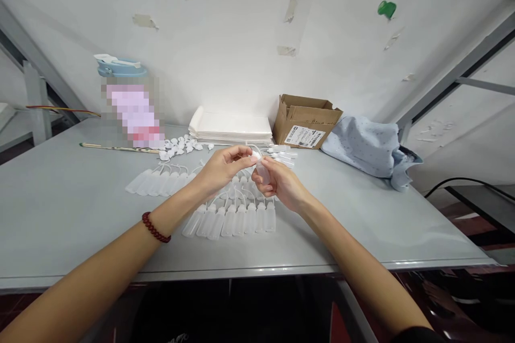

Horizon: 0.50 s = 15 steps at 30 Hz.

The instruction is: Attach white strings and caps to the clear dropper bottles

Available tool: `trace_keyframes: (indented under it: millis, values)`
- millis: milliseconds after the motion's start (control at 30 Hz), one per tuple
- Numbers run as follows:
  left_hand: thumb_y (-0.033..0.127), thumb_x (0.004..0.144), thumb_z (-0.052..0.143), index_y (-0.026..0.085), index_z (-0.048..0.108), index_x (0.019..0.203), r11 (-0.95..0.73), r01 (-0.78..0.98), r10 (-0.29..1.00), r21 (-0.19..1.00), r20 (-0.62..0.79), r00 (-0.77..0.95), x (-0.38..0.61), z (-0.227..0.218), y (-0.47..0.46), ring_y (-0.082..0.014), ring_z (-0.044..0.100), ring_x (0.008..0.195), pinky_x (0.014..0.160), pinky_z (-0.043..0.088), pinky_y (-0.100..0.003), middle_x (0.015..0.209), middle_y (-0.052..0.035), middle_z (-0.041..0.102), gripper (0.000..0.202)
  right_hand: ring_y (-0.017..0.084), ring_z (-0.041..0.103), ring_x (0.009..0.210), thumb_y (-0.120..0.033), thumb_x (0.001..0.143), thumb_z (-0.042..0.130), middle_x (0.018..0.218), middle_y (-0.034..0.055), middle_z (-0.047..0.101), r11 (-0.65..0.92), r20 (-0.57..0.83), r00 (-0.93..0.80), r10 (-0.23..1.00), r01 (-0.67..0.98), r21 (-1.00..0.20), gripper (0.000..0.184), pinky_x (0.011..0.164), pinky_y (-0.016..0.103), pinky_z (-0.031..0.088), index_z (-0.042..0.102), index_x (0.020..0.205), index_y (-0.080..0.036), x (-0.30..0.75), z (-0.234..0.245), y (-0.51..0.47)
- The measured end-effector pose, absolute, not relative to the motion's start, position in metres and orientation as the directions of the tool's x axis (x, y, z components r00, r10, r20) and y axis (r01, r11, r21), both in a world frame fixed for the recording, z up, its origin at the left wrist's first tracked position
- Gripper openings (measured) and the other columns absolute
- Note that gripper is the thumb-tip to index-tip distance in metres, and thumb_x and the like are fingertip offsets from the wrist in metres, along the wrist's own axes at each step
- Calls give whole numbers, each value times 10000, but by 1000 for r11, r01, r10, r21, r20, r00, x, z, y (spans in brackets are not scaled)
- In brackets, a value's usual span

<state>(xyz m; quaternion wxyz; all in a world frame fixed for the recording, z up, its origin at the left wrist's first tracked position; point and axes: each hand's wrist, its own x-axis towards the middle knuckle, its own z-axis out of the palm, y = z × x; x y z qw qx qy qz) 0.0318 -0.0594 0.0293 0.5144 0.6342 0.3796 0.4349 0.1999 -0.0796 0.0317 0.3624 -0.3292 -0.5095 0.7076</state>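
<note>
Between my hands, above the table's middle, is a small translucent plastic bottle (263, 172) with a white cap (256, 156) and a thin curved tube at its top. My right hand (281, 182) is closed around the bottle's body. The thumb and fingers of my left hand (229, 165) pinch the cap. Below them lies a row of similar bottles (240, 221) with bent tubes. Another such row (163, 183) lies to the left, partly covered by my left forearm. More bottles behind my hands are half hidden.
Loose white caps (179, 146) are heaped at the back left, near a thin stick (118, 148). A stack of white sheets (231, 126), an open cardboard box (306, 120) and a light blue cloth (362, 144) line the wall. A blue container (120, 68) stands at the far left.
</note>
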Motion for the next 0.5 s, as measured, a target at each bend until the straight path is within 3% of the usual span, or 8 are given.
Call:
trace_keyframes:
  millis: [133, 500]
  values:
    - [430, 795, 618, 190, 640, 860, -278, 133, 912, 951, 218, 349, 31, 29, -60, -162, 558, 849, 789, 419, -296, 884, -17, 630, 250, 50, 209, 454, -442, 887, 463, 652, -56, 397, -203, -97, -534, 840, -142, -969, 218, 455, 212, 105, 450, 898, -225, 200, 32, -81]
    - [423, 847, 546, 215, 670, 863, -426, 279, 821, 861, 238, 519, 17, 42, -59, -154, 521, 758, 648, 388, -270, 833, -17, 624, 243, 48, 160, 452, -496, 886, 466, 629, -63, 352, -216, -99, -570, 815, -140, -966, 287, 446, 216, 91, 464, 838, -213, 198, 30, -84]
